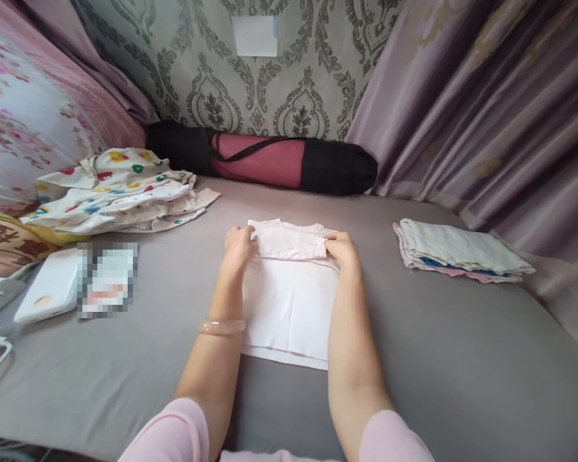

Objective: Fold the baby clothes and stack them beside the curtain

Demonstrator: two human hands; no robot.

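A small white shirt lies on the grey sheet in front of me, its far part folded over toward me into a narrow band. My left hand pinches the left end of that band, thumb and fingers closed on the fabric. At the opposite end, my right hand grips the cloth in the same way. Both forearms rest along the garment's sides and cover parts of its edges.
Crumpled patterned clothes lie at the left, a folded stack of cloths at the right. A black and red rolled bag lines the wall. A white power bank, a blurred-out item and a power strip sit at left.
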